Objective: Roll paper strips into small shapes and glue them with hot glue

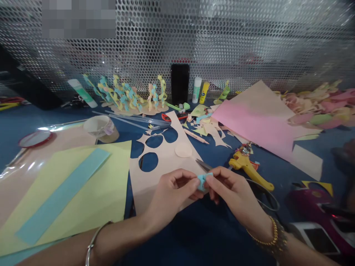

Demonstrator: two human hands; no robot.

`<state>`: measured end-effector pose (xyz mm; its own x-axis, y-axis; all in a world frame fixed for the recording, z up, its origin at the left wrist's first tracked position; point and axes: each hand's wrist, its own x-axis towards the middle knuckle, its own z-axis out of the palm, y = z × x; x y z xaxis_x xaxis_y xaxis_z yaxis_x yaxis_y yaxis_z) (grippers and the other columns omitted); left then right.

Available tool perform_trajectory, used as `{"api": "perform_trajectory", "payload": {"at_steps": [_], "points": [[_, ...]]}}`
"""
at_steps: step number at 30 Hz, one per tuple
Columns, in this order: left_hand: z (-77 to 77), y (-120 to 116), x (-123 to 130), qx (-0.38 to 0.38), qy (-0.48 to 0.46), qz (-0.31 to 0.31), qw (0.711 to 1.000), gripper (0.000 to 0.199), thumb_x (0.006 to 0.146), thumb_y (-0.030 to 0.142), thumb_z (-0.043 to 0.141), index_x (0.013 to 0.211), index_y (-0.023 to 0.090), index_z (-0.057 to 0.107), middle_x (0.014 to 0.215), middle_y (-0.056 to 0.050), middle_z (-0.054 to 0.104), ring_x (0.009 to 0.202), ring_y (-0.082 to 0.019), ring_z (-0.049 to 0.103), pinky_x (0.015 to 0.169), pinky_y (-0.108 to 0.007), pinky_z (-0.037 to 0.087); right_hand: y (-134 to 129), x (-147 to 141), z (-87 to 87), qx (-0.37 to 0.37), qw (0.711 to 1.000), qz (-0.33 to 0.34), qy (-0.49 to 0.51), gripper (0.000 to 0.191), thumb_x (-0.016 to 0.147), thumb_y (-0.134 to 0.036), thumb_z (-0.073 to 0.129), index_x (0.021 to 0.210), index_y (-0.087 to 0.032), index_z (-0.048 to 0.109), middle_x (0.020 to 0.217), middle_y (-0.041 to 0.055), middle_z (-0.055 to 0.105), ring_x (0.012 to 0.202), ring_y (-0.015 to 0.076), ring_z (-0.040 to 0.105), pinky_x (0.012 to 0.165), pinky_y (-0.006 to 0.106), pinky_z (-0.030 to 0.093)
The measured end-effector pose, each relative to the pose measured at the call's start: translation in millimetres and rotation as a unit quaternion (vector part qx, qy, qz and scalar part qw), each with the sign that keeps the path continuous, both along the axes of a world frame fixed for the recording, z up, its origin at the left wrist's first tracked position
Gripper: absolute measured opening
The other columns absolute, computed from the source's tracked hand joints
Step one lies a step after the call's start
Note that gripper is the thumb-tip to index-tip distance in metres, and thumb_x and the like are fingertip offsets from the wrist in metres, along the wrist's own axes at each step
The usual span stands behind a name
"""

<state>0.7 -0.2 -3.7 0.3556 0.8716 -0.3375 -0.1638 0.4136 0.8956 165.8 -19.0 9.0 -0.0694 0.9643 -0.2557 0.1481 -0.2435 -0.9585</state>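
Observation:
Between the fingertips of both hands is a small piece of folded blue paper (202,181). My left hand (177,188) pinches its left side, and my right hand (226,184) pinches its right side. Beneath them lies a pale pink sheet (169,177) with several round holes cut out. A loose paper disc (183,150) rests on that sheet. Just behind my fingers, grey scissor blades (203,164) show; their handles are hidden. To the left, a long blue paper strip (65,194) lies across a yellow-green sheet (116,184).
A yellow glue gun (248,170) lies at right, near pink sheets (257,118). A tape roll (102,128) stands left. Behind are paper stems on a base (133,107), a black phone (180,83), glue sticks (196,89) and paper scraps (210,129). A perforated metal panel (144,44) closes the back.

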Motion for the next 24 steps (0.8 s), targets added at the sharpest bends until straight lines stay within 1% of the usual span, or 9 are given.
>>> {"api": "perform_trajectory", "payload": {"at_steps": [4,7,9,10,13,18,24], "points": [[1.7,0.4,0.7,-0.013,0.001,0.004,1.000,0.011,0.080,0.026,0.067,0.077,0.015,0.068,0.063,0.001,0.069,0.061,-0.012,0.068,0.062,-0.021,0.056,-0.2,0.0,0.5,-0.001,1.000,-0.002,-0.013,0.028,0.083,-0.044,0.059,0.079,-0.017,0.060,0.052,-0.0036,0.053,0.047,0.0085,0.049,0.046,0.019,0.044],[5.0,0.9,0.9,-0.011,0.000,0.016,1.000,0.009,0.079,0.024,0.069,0.076,0.016,0.069,0.064,0.001,0.070,0.060,-0.011,0.068,0.059,-0.018,0.055,-0.8,0.6,0.7,0.008,1.000,-0.027,-0.006,0.025,0.082,-0.042,0.061,0.085,-0.017,0.060,0.052,-0.0041,0.054,0.046,0.0087,0.050,0.044,0.019,0.044],[6.2,1.2,1.0,-0.012,-0.003,0.022,1.000,0.008,0.078,0.024,0.069,0.075,0.016,0.069,0.063,0.002,0.070,0.059,-0.010,0.068,0.059,-0.017,0.055,-1.0,0.9,1.2,0.015,0.999,-0.046,0.001,0.023,0.082,-0.041,0.061,0.083,-0.018,0.059,0.052,-0.0042,0.054,0.045,0.0088,0.050,0.043,0.019,0.044],[6.4,1.3,1.1,-0.013,-0.002,0.022,1.000,0.008,0.078,0.024,0.069,0.075,0.016,0.069,0.063,0.002,0.070,0.058,-0.010,0.068,0.059,-0.017,0.055,-1.1,0.9,1.5,0.015,0.999,-0.050,-0.002,0.023,0.082,-0.040,0.062,0.078,-0.018,0.058,0.051,-0.0038,0.055,0.045,0.0088,0.050,0.043,0.019,0.044],[6.1,1.6,1.3,-0.007,0.003,0.020,1.000,0.008,0.077,0.024,0.069,0.075,0.016,0.069,0.063,0.002,0.070,0.060,-0.011,0.069,0.060,-0.018,0.056,-1.2,1.1,2.3,0.019,0.998,-0.054,-0.011,0.022,0.081,-0.038,0.063,0.074,-0.017,0.058,0.051,-0.0035,0.055,0.044,0.0085,0.050,0.042,0.019,0.044],[6.4,1.5,1.5,0.002,0.026,0.022,0.999,0.008,0.077,0.024,0.069,0.075,0.016,0.068,0.062,0.002,0.070,0.060,-0.011,0.068,0.060,-0.018,0.055,-2.3,1.3,1.0,0.029,0.998,-0.055,0.003,0.021,0.080,-0.037,0.065,0.076,-0.018,0.059,0.054,-0.0037,0.054,0.046,0.0090,0.050,0.041,0.019,0.045],[3.1,0.7,0.5,0.020,0.044,0.013,0.999,0.009,0.077,0.025,0.070,0.076,0.017,0.068,0.064,0.002,0.069,0.062,-0.012,0.068,0.062,-0.020,0.055,-2.0,1.1,0.9,0.021,0.999,-0.046,-0.011,0.019,0.079,-0.036,0.065,0.076,-0.018,0.060,0.055,-0.0033,0.054,0.046,0.0090,0.050,0.040,0.019,0.045]]}}
